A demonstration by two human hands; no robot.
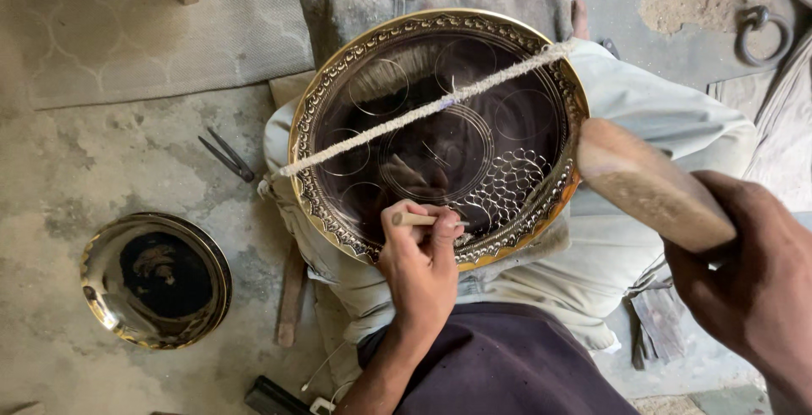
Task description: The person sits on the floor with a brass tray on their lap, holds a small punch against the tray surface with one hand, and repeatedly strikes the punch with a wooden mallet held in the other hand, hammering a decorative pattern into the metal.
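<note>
A large round brass tray [315, 185] with an embossed rim and engraved circles rests on my lap. A white cord [406, 119] stretches across it. My left hand [420, 250] pinches a thin metal chisel [414, 219] against the tray near its lower rim, beside a patch of engraved scale pattern [507, 182]. My right hand [753, 271] grips a wooden mallet [647, 182], raised to the right of the tray, its head near the rim.
A smaller shiny brass plate [155, 280] lies on the concrete floor at the left. Metal dividers [227, 155] lie on the floor left of the tray. A grey mat [127, 34] covers the upper left. An iron ring [759, 30] sits at the upper right.
</note>
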